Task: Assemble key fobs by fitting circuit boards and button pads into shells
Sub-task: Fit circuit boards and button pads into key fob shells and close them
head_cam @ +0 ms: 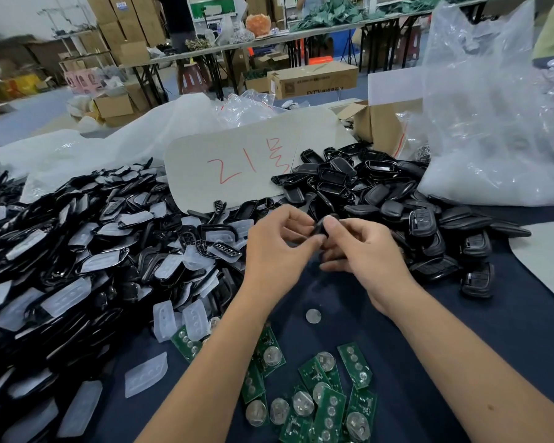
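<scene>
Circuit boards (320, 394): green, scattered loose on the dark blue cloth (429, 346) nearest the camera, between the two forearms; several carry round silver coin cells, some overlap.
Coin cell (313, 315): one loose silver disc on the cloth, just below the hands.
Button pads (179, 318): translucent white rubber, a few lying at the left of the boards, many more mixed into the left pile.
Left hand (277, 251): fingers curled, thumb and fingertips pinching the small black fob shell from its left side.
Right hand (365, 251): fingers curled, thumb on top of the same shell, gripping it from the right.
Fob shell (322, 227): black, held between both hands above the cloth, mid-frame; mostly hidden by fingers, cannot tell what is inside.
Left pile (77, 251): big heap of black shell halves with white pads among them.
Right pile (381, 187): black shells and back covers, some closed fobs with buttons showing at the far right.
Cardboard sheet (237, 164): pale, red handwriting on it, lying behind the hands between the piles.
Plastic bag (493, 123): clear, large, upright at the far right.
Cardboard box (381, 123): brown, open, just left of the bag.
Background: long tables, stacked cartons, blurred.
</scene>
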Available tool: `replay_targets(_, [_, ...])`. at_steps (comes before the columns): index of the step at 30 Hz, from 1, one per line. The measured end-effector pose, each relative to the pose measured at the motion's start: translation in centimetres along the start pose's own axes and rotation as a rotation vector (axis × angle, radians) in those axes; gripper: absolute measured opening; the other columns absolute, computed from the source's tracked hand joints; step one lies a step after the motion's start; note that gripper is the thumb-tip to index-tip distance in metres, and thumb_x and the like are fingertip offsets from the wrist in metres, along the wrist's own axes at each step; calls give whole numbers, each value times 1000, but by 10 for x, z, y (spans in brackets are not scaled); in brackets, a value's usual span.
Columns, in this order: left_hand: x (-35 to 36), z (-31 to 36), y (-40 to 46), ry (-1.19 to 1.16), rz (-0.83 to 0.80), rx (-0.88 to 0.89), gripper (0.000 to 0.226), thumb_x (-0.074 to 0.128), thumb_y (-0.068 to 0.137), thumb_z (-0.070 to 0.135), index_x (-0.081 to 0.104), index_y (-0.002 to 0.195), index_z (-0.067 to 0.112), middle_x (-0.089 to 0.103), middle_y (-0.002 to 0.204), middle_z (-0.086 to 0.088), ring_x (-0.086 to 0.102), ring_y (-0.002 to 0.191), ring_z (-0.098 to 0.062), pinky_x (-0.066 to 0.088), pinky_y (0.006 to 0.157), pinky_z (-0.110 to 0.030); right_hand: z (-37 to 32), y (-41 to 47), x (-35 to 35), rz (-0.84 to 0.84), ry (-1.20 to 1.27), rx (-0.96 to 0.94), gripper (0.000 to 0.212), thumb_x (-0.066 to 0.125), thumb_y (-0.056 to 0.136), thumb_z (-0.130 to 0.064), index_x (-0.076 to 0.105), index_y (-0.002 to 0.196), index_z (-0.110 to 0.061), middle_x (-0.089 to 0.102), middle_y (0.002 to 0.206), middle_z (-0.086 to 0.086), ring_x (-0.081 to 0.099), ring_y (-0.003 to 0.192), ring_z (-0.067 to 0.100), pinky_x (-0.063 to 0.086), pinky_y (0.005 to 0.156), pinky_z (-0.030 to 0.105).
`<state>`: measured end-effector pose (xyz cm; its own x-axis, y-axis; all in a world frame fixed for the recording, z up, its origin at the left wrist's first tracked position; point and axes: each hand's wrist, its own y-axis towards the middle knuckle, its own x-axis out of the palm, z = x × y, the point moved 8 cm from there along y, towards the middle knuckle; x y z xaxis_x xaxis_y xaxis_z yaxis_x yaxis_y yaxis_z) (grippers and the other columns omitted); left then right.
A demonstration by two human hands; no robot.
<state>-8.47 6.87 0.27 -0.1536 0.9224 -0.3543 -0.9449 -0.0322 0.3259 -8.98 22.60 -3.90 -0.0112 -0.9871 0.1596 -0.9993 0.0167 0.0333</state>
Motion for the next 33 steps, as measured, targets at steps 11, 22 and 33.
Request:
replay_targets(11, [13, -16, -8, -323, -282, -316, 28, 88, 79, 8, 70, 100, 9, 73, 92, -16, 74, 82, -20, 61, 69, -32, -8, -6, 11, -261, -155, 47, 39, 59, 105, -33, 78, 77, -14, 66, 74, 15, 56, 65, 26, 47, 53, 28])
replay_targets(22, [11, -33, -7, -527, -232, -499, 15, 67, 92, -10, 72, 103, -1, 73, 88, -14, 75, 79, -26, 63, 73, -36, -1, -3, 4, -200, 14, 179, 39, 51, 110, -29, 67, 84, -4, 68, 76, 15, 57, 56, 17, 45, 48, 24])
replay_targets(33, [-74, -21, 14, -589, 113, -420, 14, 66, 90, -13, 72, 93, -1, 76, 88, -17, 76, 78, -28, 63, 66, -30, 4, -1, 1, -166, -68, 136, 15, 60, 103, -10, 73, 106, -2, 71, 81, 8, 62, 65, 14, 49, 54, 20])
